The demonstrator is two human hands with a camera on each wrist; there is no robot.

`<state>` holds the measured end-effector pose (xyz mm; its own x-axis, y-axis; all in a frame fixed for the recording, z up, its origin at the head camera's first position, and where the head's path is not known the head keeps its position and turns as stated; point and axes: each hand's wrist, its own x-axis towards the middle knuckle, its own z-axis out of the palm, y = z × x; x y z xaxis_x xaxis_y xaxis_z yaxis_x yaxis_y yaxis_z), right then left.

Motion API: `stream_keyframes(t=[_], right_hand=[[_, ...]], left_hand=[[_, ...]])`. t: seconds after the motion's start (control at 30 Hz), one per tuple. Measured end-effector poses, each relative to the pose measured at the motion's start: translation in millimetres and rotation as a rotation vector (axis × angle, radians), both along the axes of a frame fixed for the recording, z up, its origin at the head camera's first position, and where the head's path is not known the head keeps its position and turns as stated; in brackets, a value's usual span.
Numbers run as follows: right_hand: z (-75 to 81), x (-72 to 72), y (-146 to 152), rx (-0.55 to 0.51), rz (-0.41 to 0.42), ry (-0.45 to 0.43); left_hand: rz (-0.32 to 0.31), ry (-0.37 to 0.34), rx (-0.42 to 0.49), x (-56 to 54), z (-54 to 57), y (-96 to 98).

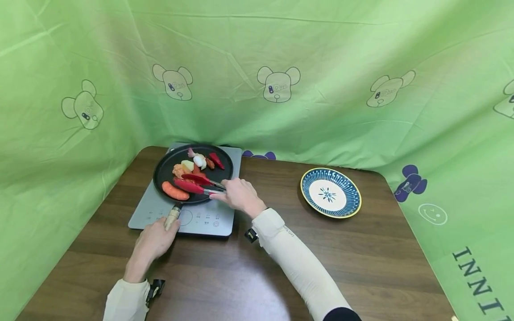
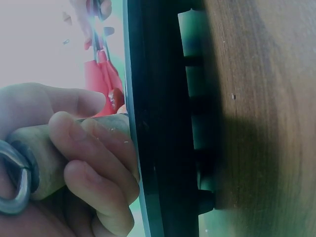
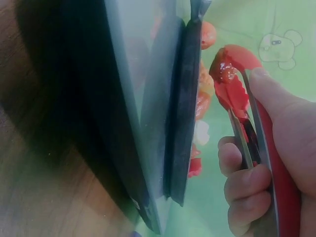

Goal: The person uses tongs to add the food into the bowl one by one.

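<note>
A black frying pan (image 1: pixel 159 167) sits on a flat silver induction cooker (image 1: pixel 150 209). My left hand (image 1: pixel 154 239) grips its light wooden handle (image 1: pixel 172 217), fingers wrapped round it in the left wrist view; a metal ring (image 2: pixel 23 192) hangs at the handle's end. My right hand (image 1: pixel 242 197) holds red-tipped tongs (image 1: pixel 190 186) low over the pan. Between the tong tips, a reddish piece of food (image 3: pixel 227 74) shows in the right wrist view. An orange-red sausage (image 1: pixel 175 191) lies at the pan's near left, with a white piece (image 1: pixel 199 161) and red pieces (image 1: pixel 217 160) farther back.
On the right side of the brown wooden table (image 1: pixel 249 267) stands a blue-and-white patterned plate (image 1: pixel 350 196) with a yellow rim. A green curtain (image 1: pixel 241 44) printed with bear heads hangs behind and along both sides.
</note>
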<state>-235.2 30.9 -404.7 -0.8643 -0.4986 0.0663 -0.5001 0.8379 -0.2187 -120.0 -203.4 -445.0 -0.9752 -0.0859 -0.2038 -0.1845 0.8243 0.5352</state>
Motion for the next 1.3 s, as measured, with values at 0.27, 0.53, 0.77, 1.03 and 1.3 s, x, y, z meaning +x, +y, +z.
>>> stream_keyframes(t=[0.27, 0.53, 0.77, 1.03, 1.3], right_hand=[[-3.5, -0.3, 1, 0.024, -0.008, -0.003], [-3.7, 0.4, 3, 0.015, -0.038, -0.026], [-0.8, 3.5, 12, -0.025, -0.038, -0.01], [6.3, 7.1, 39, -0.07, -0.093, 0.043], [8.9, 4.8, 87, -0.114, -0.209, 0.045]], left_hand=[[-0.005, 0.003, -0.003, -0.5, -0.3, -0.6], [0.0, -0.008, 0.002, -0.7, 0.1, -0.7], [-0.001, -0.004, 0.003, 0.0, 0.8, -0.3], [-0.005, 0.003, -0.002, -0.3, -1.2, -0.7], [-0.007, -0.003, -0.006, -0.8, -0.8, -1.0]])
